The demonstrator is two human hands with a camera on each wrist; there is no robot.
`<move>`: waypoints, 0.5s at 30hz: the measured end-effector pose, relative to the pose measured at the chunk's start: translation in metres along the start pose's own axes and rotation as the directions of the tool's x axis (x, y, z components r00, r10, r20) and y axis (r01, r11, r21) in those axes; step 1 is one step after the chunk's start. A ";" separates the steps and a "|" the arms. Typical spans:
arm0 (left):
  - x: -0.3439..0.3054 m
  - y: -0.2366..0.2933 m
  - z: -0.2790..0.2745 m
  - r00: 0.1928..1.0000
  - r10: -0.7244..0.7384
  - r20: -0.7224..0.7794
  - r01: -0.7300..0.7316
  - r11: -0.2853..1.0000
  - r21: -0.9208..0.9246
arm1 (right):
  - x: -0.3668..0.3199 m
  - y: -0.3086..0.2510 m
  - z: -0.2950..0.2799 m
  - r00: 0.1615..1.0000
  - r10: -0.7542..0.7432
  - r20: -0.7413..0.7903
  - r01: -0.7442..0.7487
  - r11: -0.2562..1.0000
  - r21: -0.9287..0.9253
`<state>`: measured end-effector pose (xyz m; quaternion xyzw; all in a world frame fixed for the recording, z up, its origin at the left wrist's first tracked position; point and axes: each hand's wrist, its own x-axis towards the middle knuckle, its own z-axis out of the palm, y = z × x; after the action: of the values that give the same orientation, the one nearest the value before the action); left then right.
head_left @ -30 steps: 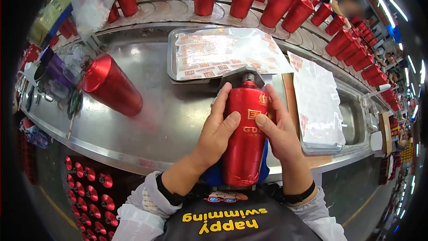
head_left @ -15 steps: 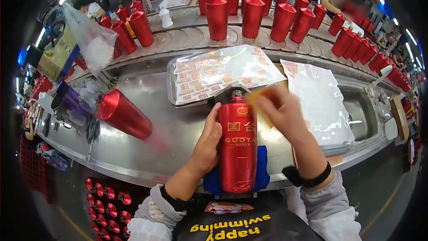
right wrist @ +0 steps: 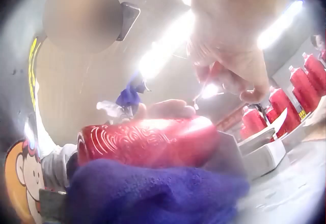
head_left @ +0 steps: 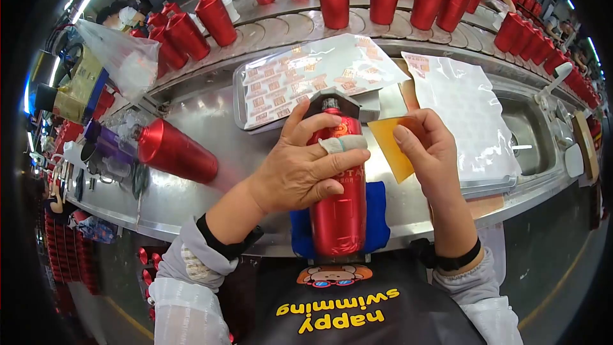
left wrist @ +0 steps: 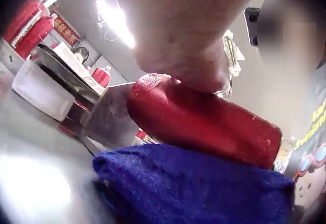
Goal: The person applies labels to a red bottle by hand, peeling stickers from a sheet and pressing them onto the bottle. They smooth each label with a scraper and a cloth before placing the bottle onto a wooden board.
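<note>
A red bottle (head_left: 338,217) with gold lettering and a dark neck lies on a blue cloth (head_left: 377,220), its neck at a grey support. My left hand (head_left: 306,160) lies across the upper part of the bottle, fingers extended over the lettering. One of its fingers has a white wrap (head_left: 343,144). To the right of the bottle, my right hand (head_left: 437,147) pinches a thin yellow scraper (head_left: 393,147) between thumb and fingers. In the left wrist view the bottle (left wrist: 204,124) shows beneath the hand. The right wrist view has the bottle (right wrist: 153,142) above the cloth.
Behind the support stands a tray (head_left: 240,99) under a printed decal sheet (head_left: 306,76). A pale sheet (head_left: 460,115) lies on the right, beside a sink (head_left: 536,134). Another red bottle (head_left: 175,150) leans at the left. Several red bottles line the conveyor (head_left: 268,25) at the back.
My left hand has moved from the bottle's side onto its upper front. My right hand left the bottle, swept by its neck with the yellow scraper, and now holds it at the right.
</note>
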<state>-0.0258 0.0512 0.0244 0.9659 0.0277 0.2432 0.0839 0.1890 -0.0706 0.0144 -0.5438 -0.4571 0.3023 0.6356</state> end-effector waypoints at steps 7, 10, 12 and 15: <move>-0.044 0.034 0.013 0.985 -0.143 -0.098 0.138 0.989 -0.056 | -0.013 -0.001 0.026 0.978 0.123 0.171 -0.170 0.941 0.293; -0.066 0.045 0.027 0.920 -0.328 -0.214 0.305 0.943 -0.135 | -0.022 0.023 0.033 0.973 0.221 0.065 -0.227 0.968 0.109; -0.075 0.050 0.028 0.893 -0.391 -0.222 0.361 0.918 -0.165 | -0.029 0.018 0.033 0.983 0.185 0.013 -0.184 0.958 0.222; -0.077 0.061 0.027 0.863 -0.435 -0.256 0.397 0.898 -0.188 | -0.034 0.017 0.034 0.988 0.153 0.032 -0.156 0.974 0.162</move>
<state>-0.0794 -0.0197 -0.0243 0.8830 0.2322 0.3602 0.1916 0.1462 -0.0823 -0.0110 -0.5204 -0.3931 0.3928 0.6483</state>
